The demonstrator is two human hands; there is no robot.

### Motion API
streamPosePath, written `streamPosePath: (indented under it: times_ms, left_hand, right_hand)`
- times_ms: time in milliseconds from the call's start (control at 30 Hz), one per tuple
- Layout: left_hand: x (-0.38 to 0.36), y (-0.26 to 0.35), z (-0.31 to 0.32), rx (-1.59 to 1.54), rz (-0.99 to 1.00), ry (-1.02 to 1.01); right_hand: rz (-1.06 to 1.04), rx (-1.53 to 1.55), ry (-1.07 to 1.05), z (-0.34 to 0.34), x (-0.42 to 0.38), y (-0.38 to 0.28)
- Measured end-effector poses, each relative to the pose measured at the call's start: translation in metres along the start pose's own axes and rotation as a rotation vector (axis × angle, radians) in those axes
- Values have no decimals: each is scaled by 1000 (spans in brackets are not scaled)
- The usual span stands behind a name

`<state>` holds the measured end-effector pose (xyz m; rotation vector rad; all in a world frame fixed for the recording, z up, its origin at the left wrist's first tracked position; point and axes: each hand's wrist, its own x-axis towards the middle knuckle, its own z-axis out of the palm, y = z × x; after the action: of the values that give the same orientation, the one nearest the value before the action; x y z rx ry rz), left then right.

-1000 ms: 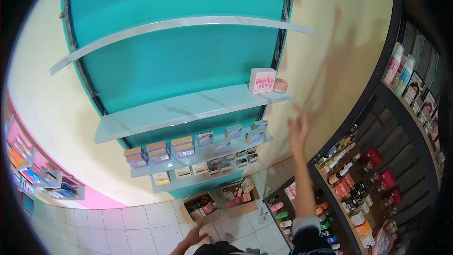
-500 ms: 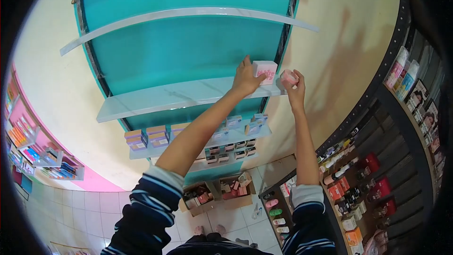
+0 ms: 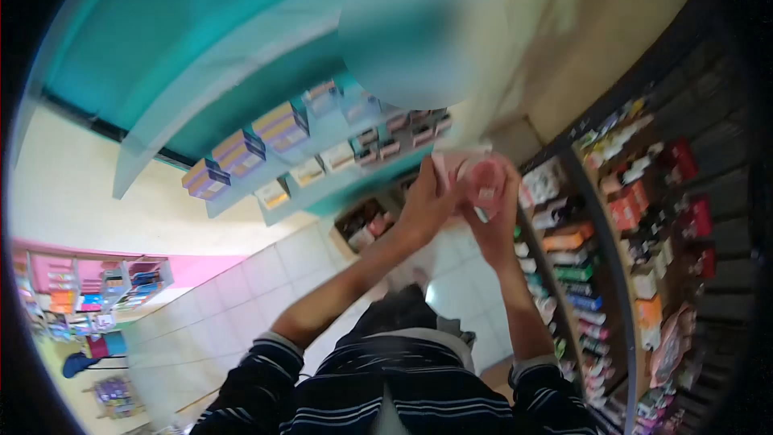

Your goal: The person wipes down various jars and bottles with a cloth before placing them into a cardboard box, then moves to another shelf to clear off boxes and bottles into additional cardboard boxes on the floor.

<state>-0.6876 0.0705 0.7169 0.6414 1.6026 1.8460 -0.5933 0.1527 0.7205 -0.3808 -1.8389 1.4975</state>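
My left hand is closed on a white and pink box, which is smeared by motion. Right beside it, my right hand grips a small round pink jar. Both things are held close together in front of my body, away from the wall shelves. The far sides of the box and jar are hidden by my fingers.
Wall shelves at left carry purple and tan boxes and small dark boxes. A cardboard box of goods stands on the tiled floor. A display rack packed with cosmetics runs along my right.
My hands have come down off the upper shelf toward my body, bringing the white box and the pink jar. The view has tilted down and turned, so the shelves now slant.
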Motion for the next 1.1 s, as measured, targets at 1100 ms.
streamPosePath:
  times_ms: [1100]
  left_hand:
    - [-170, -419, -199, 1395, -982, -490]
  right_hand:
    - [781, -491, 390, 112, -153, 763]
